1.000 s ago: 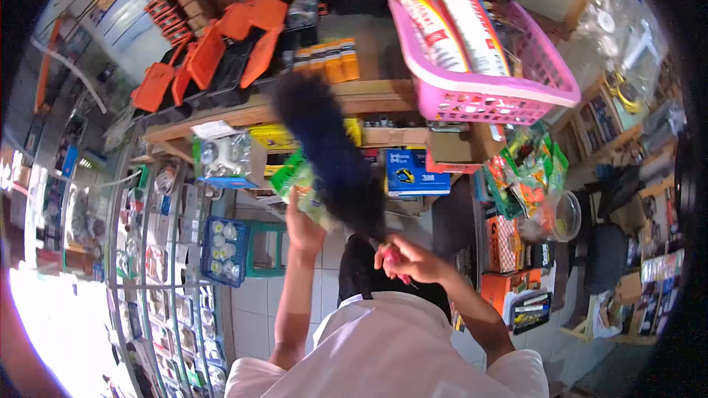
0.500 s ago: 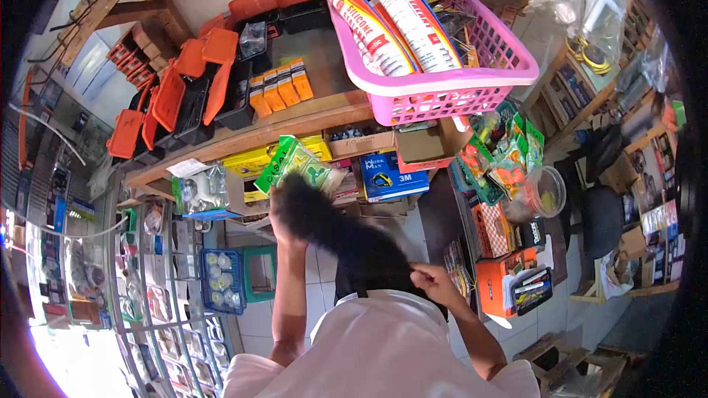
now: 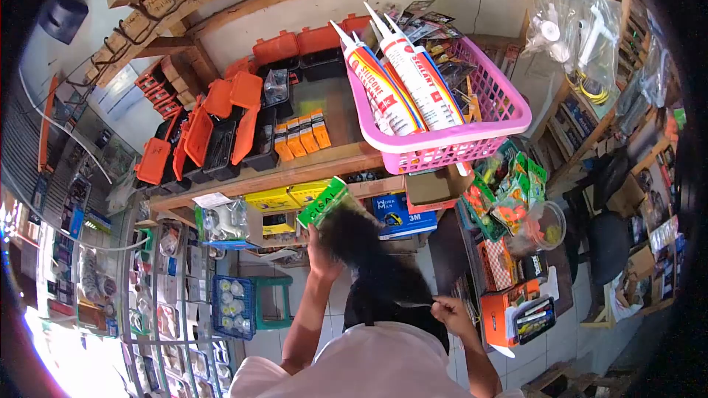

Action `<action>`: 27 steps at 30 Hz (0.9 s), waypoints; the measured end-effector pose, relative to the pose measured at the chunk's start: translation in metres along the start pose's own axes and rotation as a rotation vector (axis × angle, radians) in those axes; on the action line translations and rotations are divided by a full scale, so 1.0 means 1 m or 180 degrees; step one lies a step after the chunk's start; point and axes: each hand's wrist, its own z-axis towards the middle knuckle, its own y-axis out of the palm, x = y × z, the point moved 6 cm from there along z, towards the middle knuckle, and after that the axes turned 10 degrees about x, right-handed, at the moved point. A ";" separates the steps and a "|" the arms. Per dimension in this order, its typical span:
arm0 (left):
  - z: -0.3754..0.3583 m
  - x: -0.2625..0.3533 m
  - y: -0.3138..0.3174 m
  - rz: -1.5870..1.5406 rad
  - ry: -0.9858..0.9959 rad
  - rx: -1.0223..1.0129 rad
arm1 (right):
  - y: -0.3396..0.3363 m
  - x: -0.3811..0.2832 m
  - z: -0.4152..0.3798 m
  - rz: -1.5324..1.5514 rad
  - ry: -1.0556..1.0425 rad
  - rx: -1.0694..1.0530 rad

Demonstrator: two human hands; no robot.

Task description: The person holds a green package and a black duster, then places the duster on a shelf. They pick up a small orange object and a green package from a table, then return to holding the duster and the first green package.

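My left hand (image 3: 321,256) is raised in front of the shelf and grips a green packaged item (image 3: 324,203) by its lower end. My right hand (image 3: 451,315) is lower, near my white shirt, and is closed on the thin handle of a black fluffy duster (image 3: 358,247). The duster's head lies against the green package and covers its right side. Its dark brush blurs into the black shape below it, so the handle is barely visible.
A wooden shelf (image 3: 324,166) carries a pink basket (image 3: 472,144) of sealant tubes (image 3: 409,77) and orange-lidded cases (image 3: 221,125). Below are yellow boxes and a blue 3M box (image 3: 402,217). A glass display case (image 3: 169,287) stands left, a green stool (image 3: 269,302) is below, and boxed goods (image 3: 509,309) are on the right.
The duster has swung down from in front of the shelf onto the green package. My right hand has dropped lower and to the right. The view has tilted upward.
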 end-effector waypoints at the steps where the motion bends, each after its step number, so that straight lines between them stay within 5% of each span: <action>1: -0.002 -0.003 -0.006 0.0004 -0.0032 0.0002 | 0.000 0.007 0.000 0.0068 0.0075 -0.0119; 2: -0.003 -0.006 -0.004 0.0053 -0.0140 -0.0762 | 0.000 0.014 0.000 0.0133 0.0155 -0.0237; 3: 0.002 -0.011 -0.017 0.0059 -0.0156 -0.0740 | 0.001 0.020 -0.001 0.0196 0.0233 -0.0357; 5: 0.010 -0.015 -0.042 0.1649 0.0629 -0.0355 | 0.007 0.009 -0.004 0.0219 0.0156 -0.0214; 6: 0.005 -0.022 -0.044 0.0495 -0.0074 0.0059 | 0.005 -0.005 -0.004 0.0208 0.0178 0.0037; 7: 0.004 -0.021 -0.041 0.0506 -0.0104 0.0075 | 0.002 -0.011 -0.007 0.0191 0.0194 0.0290; 9: -0.006 -0.026 -0.018 0.0455 -0.0441 -0.1089 | -0.001 0.009 -0.008 0.0279 0.0185 0.0218; 11: 0.001 -0.035 -0.045 0.0912 -0.0455 -0.0671 | 0.003 0.003 -0.011 0.0441 0.0372 -0.0096; 13: 0.021 -0.036 -0.098 0.1998 0.0352 -0.0087 | 0.005 -0.011 -0.013 0.0140 0.0006 0.0015; 15: 0.004 -0.031 -0.043 0.2122 0.0094 0.0211 | 0.001 -0.008 -0.013 0.0467 0.0445 0.0348; 17: -0.005 -0.041 -0.018 0.1656 -0.0539 -0.0163 | 0.001 -0.006 -0.015 0.0413 0.0547 0.0350; 19: 0.010 -0.048 -0.052 0.1922 -0.0463 0.0222 | 0.007 -0.008 -0.014 0.0048 -0.0122 -0.0028; 21: -0.001 -0.038 -0.038 0.2552 0.1564 -0.1597 | 0.007 0.000 -0.012 0.0256 0.0008 0.0134; 23: 0.014 -0.047 -0.035 0.2138 -0.0605 -0.0012 | 0.008 -0.006 -0.012 0.0465 0.0143 0.0295; 25: 0.016 -0.049 -0.025 0.1946 -0.0602 0.0008 | 0.009 -0.012 -0.014 0.0638 0.0738 0.0414; 27: 0.031 -0.042 -0.049 0.2328 -0.0009 0.0383 | 0.004 0.000 -0.013 0.0624 0.0582 0.0422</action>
